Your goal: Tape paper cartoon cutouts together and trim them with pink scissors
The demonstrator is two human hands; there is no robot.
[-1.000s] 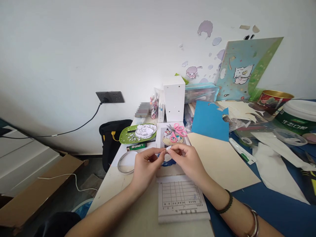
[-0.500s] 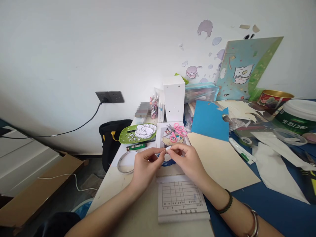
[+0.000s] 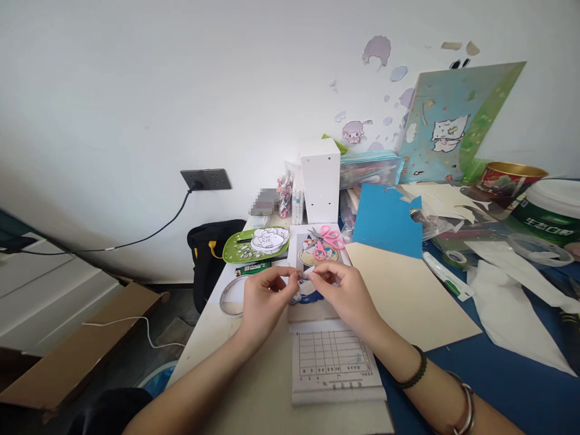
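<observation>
My left hand (image 3: 267, 305) and my right hand (image 3: 347, 296) meet above a printed picture, thumbs and forefingers pinched together. Between their fingertips is a small white piece (image 3: 307, 273), too small for its kind to be told. Under the hands lies the coloured cartoon picture (image 3: 310, 296), partly hidden by my fingers. Pink-handled scissors (image 3: 327, 240) rest on its upper part, blades pointing left. Nearer to me is a pad with a printed grid (image 3: 335, 362).
Left of the hands are a tape roll (image 3: 222, 300), a green box (image 3: 252, 268) and a green tray (image 3: 233, 248) carrying paper cut-outs. To the right lie cream card (image 3: 399, 296), blue sheet (image 3: 387, 220), a white-and-green cutter (image 3: 446, 276) and a tub (image 3: 544, 211).
My fingertips have drawn slightly apart, and more of the picture shows beneath them. The whole view has shifted a little, with things on the left appearing further right.
</observation>
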